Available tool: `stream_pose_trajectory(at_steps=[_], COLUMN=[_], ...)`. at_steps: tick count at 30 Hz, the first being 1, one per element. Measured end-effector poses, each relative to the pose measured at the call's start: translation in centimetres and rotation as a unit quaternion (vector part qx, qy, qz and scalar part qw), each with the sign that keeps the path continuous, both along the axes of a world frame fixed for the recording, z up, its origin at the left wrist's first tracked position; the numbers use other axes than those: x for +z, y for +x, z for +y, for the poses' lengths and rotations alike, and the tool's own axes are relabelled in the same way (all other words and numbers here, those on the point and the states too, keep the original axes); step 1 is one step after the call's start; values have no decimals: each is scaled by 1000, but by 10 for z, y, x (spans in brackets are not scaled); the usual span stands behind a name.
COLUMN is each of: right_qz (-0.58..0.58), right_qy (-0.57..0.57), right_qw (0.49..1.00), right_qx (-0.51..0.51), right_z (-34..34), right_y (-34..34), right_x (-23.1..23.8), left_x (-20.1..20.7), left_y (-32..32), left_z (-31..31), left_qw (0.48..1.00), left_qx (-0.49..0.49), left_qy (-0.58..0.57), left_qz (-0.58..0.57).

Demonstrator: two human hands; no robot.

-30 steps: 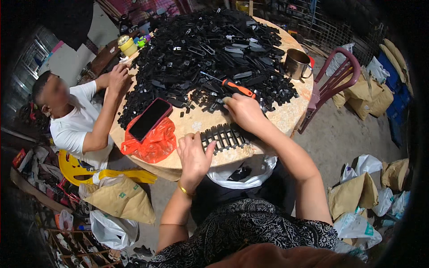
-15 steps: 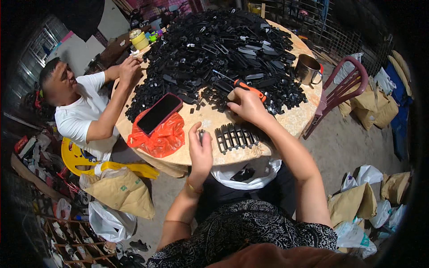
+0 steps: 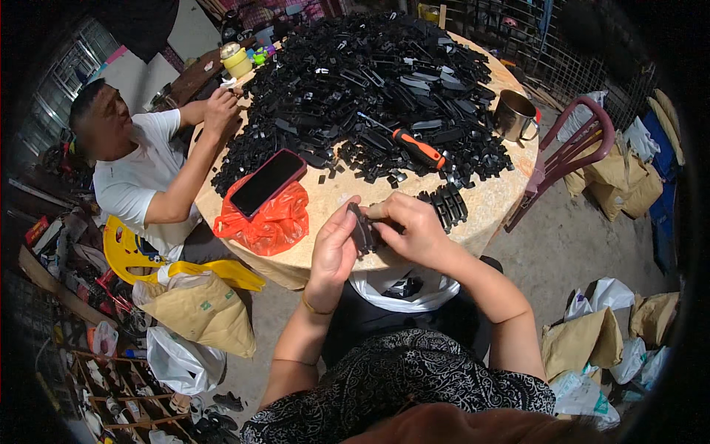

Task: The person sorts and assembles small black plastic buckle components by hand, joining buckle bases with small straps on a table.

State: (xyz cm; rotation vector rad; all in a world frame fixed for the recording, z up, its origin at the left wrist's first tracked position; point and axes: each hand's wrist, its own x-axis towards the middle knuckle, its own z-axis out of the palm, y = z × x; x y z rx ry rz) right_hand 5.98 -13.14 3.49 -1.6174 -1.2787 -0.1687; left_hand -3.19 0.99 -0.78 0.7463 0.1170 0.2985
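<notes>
Near the table's front edge, my left hand (image 3: 334, 248) grips a long black plastic piece (image 3: 361, 231) between thumb and fingers. My right hand (image 3: 414, 229) is closed against the same piece, its fingertips bunched at the side. Whether a small part sits in those fingertips is hidden. Just right of that hand, a row of similar black strips (image 3: 448, 206) lies on the table, partly covered by it. Beyond both hands spreads a big pile of black plastic parts (image 3: 370, 81). An orange-and-black screwdriver (image 3: 418, 149) rests on the pile.
A phone (image 3: 268, 183) lies on a red plastic bag (image 3: 277, 226) on the round table (image 3: 481, 222). A metal mug (image 3: 514, 117) stands at right. A white bag (image 3: 403, 296) hangs below the front edge. Another person (image 3: 144, 159) works at left. A maroon chair (image 3: 573, 152) stands at right.
My right hand has come back from the pile beside the screwdriver to my left hand. The black piece in my left hand now shows upright, and my right fingers meet it.
</notes>
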Motion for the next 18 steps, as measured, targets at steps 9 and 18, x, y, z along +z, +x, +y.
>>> stream_pose_trajectory(at_steps=[9,18], right_qz=[-184,-133], right_qy=[-50,-37], right_qw=[982,990], right_qx=[-17,-2], right_z=[-8,-10], right_y=[-13,-13], right_x=[6,0], left_x=[0,6], left_y=[-4,-3], left_z=[-7,-20], left_qw=[993,984], left_qx=[66,90], left_qy=[91,148], left_qz=[18,31])
